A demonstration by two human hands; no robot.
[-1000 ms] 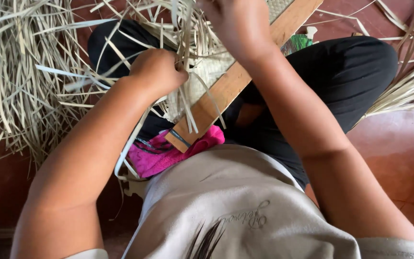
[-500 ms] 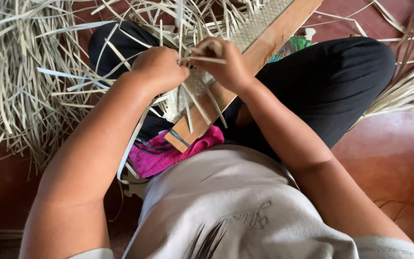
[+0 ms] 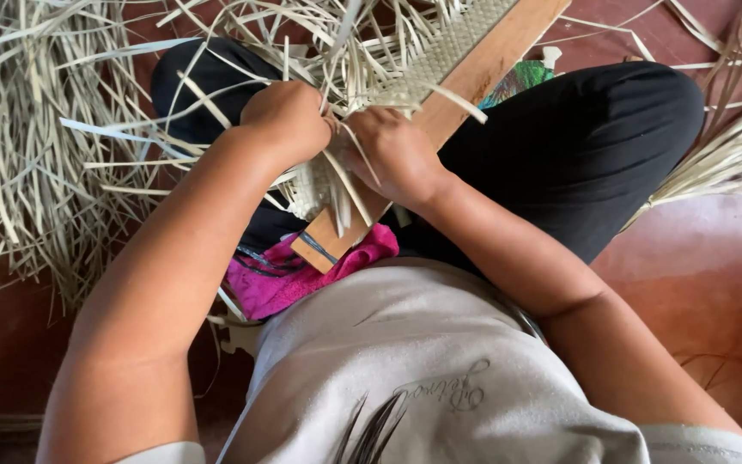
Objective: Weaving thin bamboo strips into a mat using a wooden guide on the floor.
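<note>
At centre frame my left hand (image 3: 289,120) and right hand (image 3: 397,155) have fingers curled, pinching pale palm-leaf strips (image 3: 337,176) over the wooden board (image 3: 474,77)

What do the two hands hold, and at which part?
Both the left hand and right hand grip pale straw strips at the woven band's unfinished near end.

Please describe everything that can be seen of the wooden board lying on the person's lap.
The wooden board is a long, flat plank of light brown wood, with a dark band near its lower end. It lies slanted across the lap, from the pink cloth up to the top edge of the picture, which cuts it off. A pale woven strip lies along it. The right hand rests on its middle; the left hand grips loose strips just beside it.
</note>
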